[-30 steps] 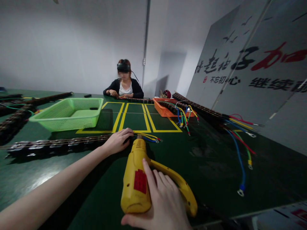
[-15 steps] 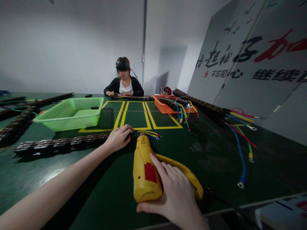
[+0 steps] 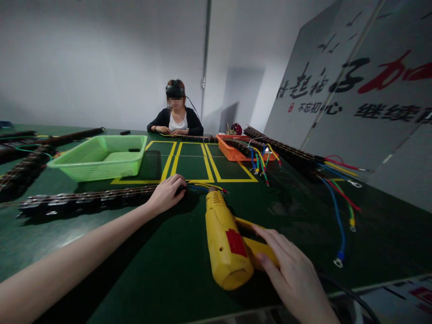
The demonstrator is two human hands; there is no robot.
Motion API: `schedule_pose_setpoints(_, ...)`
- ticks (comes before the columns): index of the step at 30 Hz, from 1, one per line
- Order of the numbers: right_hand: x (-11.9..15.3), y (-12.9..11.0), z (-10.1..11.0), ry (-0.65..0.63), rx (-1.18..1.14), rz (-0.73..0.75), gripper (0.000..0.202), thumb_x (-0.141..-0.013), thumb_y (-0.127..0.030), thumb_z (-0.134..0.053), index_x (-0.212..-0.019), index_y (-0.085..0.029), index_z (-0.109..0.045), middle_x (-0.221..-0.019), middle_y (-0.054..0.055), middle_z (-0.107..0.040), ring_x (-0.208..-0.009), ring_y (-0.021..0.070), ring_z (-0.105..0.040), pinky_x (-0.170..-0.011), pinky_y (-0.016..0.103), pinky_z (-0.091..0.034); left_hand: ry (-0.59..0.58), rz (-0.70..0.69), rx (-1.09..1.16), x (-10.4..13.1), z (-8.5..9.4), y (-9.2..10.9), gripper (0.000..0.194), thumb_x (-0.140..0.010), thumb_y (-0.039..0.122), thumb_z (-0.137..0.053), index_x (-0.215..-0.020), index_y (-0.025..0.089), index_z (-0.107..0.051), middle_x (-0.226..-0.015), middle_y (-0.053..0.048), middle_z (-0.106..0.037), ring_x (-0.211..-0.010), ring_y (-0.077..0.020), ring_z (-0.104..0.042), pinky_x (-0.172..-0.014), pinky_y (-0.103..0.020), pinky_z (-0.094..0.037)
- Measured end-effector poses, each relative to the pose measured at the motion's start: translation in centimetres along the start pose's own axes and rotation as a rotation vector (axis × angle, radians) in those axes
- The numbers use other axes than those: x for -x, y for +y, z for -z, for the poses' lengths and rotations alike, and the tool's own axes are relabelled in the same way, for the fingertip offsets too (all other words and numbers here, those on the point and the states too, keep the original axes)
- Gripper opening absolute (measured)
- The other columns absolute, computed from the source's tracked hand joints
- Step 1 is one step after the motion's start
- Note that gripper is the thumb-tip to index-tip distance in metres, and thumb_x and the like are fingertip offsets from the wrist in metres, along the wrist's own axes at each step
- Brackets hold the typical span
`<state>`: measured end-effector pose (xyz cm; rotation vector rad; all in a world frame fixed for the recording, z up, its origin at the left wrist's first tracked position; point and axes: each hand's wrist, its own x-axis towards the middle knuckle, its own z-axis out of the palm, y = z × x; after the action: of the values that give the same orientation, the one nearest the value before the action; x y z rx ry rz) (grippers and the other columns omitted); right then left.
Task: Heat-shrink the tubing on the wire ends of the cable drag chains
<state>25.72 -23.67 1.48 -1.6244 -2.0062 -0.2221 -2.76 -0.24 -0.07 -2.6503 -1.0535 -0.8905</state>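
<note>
My left hand (image 3: 168, 193) is closed around the right end of a long black segmented strip (image 3: 84, 200) with thin wires running along its top. Yellow, blue and red leads (image 3: 202, 184) with ring terminals stick out past my fingers. A yellow heat gun (image 3: 224, 243) with a red label lies on the green table, its metal nozzle close to those leads. At the gun's looped handle is my right hand (image 3: 293, 265), with the thumb on the near side and the fingers over the top; the grip looks loose.
A light green basket (image 3: 97, 173) stands left of centre, an orange basket (image 3: 232, 155) at the back right. More wired strips (image 3: 280, 146) lie right, their leads hanging toward me, and others (image 3: 27, 168) lie left. A black cord (image 3: 351, 294) trails at lower right. Opposite sits a person (image 3: 175, 117).
The heat gun has moved right, its nozzle swinging left relative to its body. My right hand has shifted right, from the gun's body to its handle. My left hand has stayed on the strip.
</note>
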Motion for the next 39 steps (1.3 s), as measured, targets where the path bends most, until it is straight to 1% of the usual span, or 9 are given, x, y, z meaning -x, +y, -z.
schedule_pose_setpoints(4,0.7,0.6,0.2,0.002,0.128,-0.009,0.039,-0.095,-0.047,-0.038,-0.106,-0.019,-0.064,-0.100,0.007,-0.070,-0.091,0.0236,-0.066,-0.076,0.038,-0.053,0.001,0.001,0.057,-0.1,-0.1,-0.1,0.016,-0.089,0.028,-0.044,-0.101,0.020,-0.052,-0.111,-0.008,-0.055,-0.102,-0.0226,-0.056,-0.087,-0.039,-0.049)
schedule_pose_setpoints(10,0.0,-1.7,-0.4,-0.041,0.155,0.072,0.034,-0.086,-0.038,-0.050,-0.107,-0.015,-0.061,-0.101,0.010,-0.070,-0.093,0.0261,-0.066,-0.080,0.042,-0.054,0.002,0.006,0.082,-0.2,-0.1,-0.1,0.016,-0.089,0.026,-0.044,-0.101,0.020,-0.053,-0.111,-0.008,-0.056,-0.101,-0.0226,-0.057,-0.088,-0.040,-0.049)
schedule_pose_setpoints(18,-1.4,-5.4,-2.8,-0.047,0.121,0.072,0.040,-0.085,-0.044,-0.057,-0.108,-0.011,-0.060,-0.097,0.012,-0.068,-0.089,0.0283,-0.066,-0.077,0.044,-0.054,0.022,0.020,0.069,-0.2,-0.4,-0.5,0.015,-0.089,0.025,-0.044,-0.100,0.020,-0.053,-0.111,-0.008,-0.055,-0.104,-0.0227,-0.055,-0.090,-0.039,-0.048)
schedule_pose_setpoints(26,-1.4,-5.2,-3.2,0.006,0.116,0.094,0.045,-0.083,-0.048,-0.063,-0.107,-0.011,-0.061,-0.094,0.010,-0.069,-0.086,0.0268,-0.066,-0.074,0.041,-0.053,-0.006,0.027,0.007,0.0,-0.1,-0.2,0.019,-0.090,0.025,-0.040,-0.104,0.020,-0.053,-0.112,-0.008,-0.056,-0.104,-0.0224,-0.055,-0.090,-0.039,-0.048)
schedule_pose_setpoints(30,-1.4,-5.2,-3.3,0.015,0.104,0.091,0.047,-0.083,-0.051,-0.062,-0.107,-0.011,-0.061,-0.093,0.010,-0.069,-0.086,0.0270,-0.066,-0.075,0.041,-0.053,-0.035,0.094,-0.025,-1.7,0.5,0.2,0.027,-0.093,0.029,-0.034,-0.110,0.019,-0.053,-0.112,-0.010,-0.059,-0.100,-0.0234,-0.059,-0.087,-0.040,-0.048)
schedule_pose_setpoints(33,-1.4,-5.2,-3.4,0.020,0.097,0.075,0.046,-0.082,-0.050,-0.063,-0.107,-0.011,-0.061,-0.093,0.010,-0.069,-0.087,0.0272,-0.065,-0.076,0.041,-0.052,-0.163,0.179,0.089,-5.1,0.5,0.2,0.032,-0.091,0.032,-0.037,-0.111,0.016,-0.056,-0.116,-0.011,-0.060,-0.099,-0.0243,-0.060,-0.084,-0.036,-0.047)
schedule_pose_setpoints(34,-1.3,-5.2,-3.4,0.020,0.097,0.072,0.046,-0.083,-0.050,-0.062,-0.107,-0.011,-0.061,-0.094,0.010,-0.069,-0.087,0.0271,-0.065,-0.076,0.041,-0.052,-0.291,0.173,0.169,-6.4,0.3,0.2,0.032,-0.088,0.032,-0.041,-0.109,0.015,-0.059,-0.115,-0.012,-0.060,-0.102,-0.0247,-0.059,-0.085,-0.034,-0.046)
schedule_pose_setpoints(37,-1.3,-5.1,-3.4,0.007,0.102,0.064,0.047,-0.085,-0.053,-0.059,-0.108,-0.012,-0.060,-0.095,0.010,-0.068,-0.088,0.0267,-0.065,-0.075,0.039,-0.052,-0.526,0.120,0.296,-9.9,-0.9,0.3,0.029,-0.076,0.039,-0.059,-0.091,0.016,-0.067,-0.089,-0.006,-0.069,-0.081,-0.0206,-0.062,-0.073,-0.028,-0.046)
schedule_pose_setpoints(39,-1.2,-5.0,-3.4,-0.008,0.104,0.062,0.048,-0.086,-0.054,-0.057,-0.110,-0.013,-0.059,-0.096,0.010,-0.068,-0.089,0.0260,-0.064,-0.076,0.038,-0.051,-0.630,0.100,0.376,-11.3,-1.9,0.4,0.030,-0.069,0.043,-0.066,-0.081,0.016,-0.069,-0.072,-0.002,-0.067,-0.066,-0.0170,-0.059,-0.063,-0.026,-0.044)
